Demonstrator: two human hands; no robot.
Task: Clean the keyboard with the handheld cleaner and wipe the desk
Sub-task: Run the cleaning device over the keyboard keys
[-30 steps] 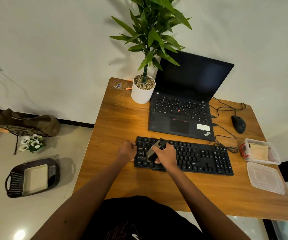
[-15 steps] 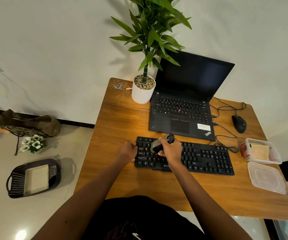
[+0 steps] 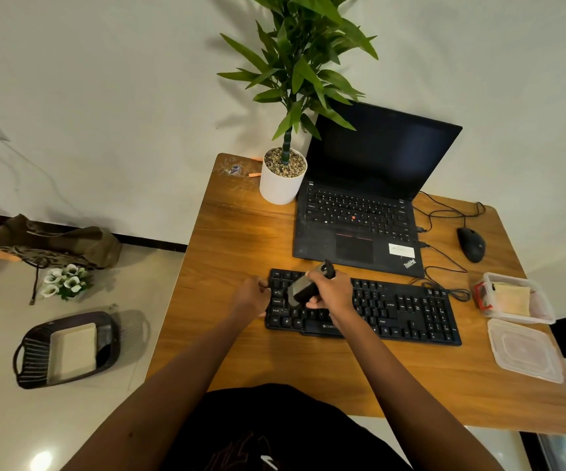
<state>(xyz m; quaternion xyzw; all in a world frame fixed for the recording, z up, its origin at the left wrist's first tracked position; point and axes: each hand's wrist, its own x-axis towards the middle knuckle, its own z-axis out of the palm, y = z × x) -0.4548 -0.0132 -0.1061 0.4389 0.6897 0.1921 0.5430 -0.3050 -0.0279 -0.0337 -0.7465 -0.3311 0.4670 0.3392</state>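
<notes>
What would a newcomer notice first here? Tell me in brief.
The eye goes first to the right hand, which grips a grey handheld cleaner over the left end of the black keyboard, while the left hand holds that keyboard's left edge. Behind them on the wooden desk stand an open laptop with a dark screen and a tall leafy plant in a white pot.

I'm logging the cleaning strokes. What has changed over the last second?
The right hand, gripping the handheld cleaner, shifted slightly away from the person, toward the far key rows of the keyboard, still over its left part. Nothing was picked up or let go. The left hand kept holding the keyboard by its left edge; laptop and mouse did not move.
</notes>
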